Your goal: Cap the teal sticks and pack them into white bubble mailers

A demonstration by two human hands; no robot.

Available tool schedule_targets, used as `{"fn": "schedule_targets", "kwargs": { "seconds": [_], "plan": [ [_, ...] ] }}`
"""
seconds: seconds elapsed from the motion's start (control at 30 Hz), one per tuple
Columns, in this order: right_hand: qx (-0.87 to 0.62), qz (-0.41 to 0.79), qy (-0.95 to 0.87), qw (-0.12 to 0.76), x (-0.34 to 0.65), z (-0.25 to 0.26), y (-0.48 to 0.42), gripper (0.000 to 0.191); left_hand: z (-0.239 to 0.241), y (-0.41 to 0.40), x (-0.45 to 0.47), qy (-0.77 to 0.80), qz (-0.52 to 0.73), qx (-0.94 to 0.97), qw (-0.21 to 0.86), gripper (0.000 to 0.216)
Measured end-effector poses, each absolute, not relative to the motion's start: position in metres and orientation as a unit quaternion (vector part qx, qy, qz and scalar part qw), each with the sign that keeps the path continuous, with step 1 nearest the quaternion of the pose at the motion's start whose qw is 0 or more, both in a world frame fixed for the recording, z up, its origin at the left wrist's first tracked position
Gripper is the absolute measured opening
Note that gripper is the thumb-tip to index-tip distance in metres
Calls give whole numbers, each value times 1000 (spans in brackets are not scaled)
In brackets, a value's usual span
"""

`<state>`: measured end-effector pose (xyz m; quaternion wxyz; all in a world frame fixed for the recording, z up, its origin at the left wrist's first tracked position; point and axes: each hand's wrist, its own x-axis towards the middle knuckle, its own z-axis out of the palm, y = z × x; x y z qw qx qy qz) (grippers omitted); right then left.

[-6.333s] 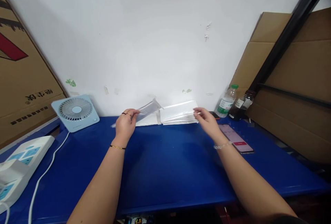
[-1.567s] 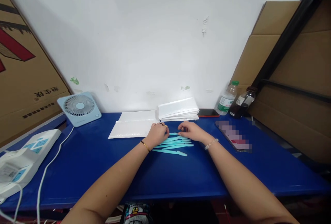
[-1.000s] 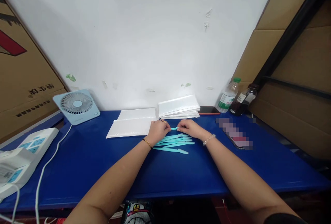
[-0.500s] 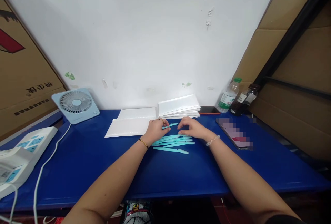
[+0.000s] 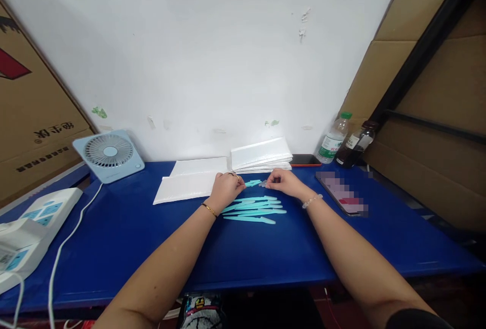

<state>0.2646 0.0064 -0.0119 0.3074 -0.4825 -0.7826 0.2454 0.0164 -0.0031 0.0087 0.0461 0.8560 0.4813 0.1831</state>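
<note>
Several slim teal plastic sticks [image 5: 253, 207] lie in a loose row on the blue table [image 5: 243, 248]. My left hand [image 5: 225, 190] is closed in a pinch on one teal stick [image 5: 252, 183], held just above the row. My right hand [image 5: 283, 183] pinches something small at that stick's right tip; I cannot make out what it is. Flat white padded envelopes [image 5: 190, 186] lie just left of my left hand, and a stack of white envelopes [image 5: 260, 155] sits behind both hands against the wall.
A phone [image 5: 341, 193] lies right of my right hand, and another phone [image 5: 304, 160] sits by the stack. A water bottle [image 5: 334, 139] and a dark bottle [image 5: 355, 150] stand at back right. A small blue fan [image 5: 108, 154] and a white power strip [image 5: 26, 228] are left. Cardboard boxes [image 5: 429, 116] flank the table.
Six seconds ago there were no teal sticks and my hands were at the envelopes. Over the last second my hands lifted one stick from the row and drew slightly apart at its right tip.
</note>
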Motion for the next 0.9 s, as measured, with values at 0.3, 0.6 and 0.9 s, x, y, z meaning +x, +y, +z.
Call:
{"fn": "schedule_targets", "kwargs": {
  "seconds": [0.3,0.6,0.9],
  "plan": [
    [-464,279,-821,182,270,1,-6,20,12,-7,10,422,140,889,111,22],
    [-446,232,-844,187,265,2,-8,14,14,-7,13,431,131,888,90,18],
    [-506,126,-807,279,273,-4,7,9,21,1,-1,509,174,841,55,17]
  ]
}}
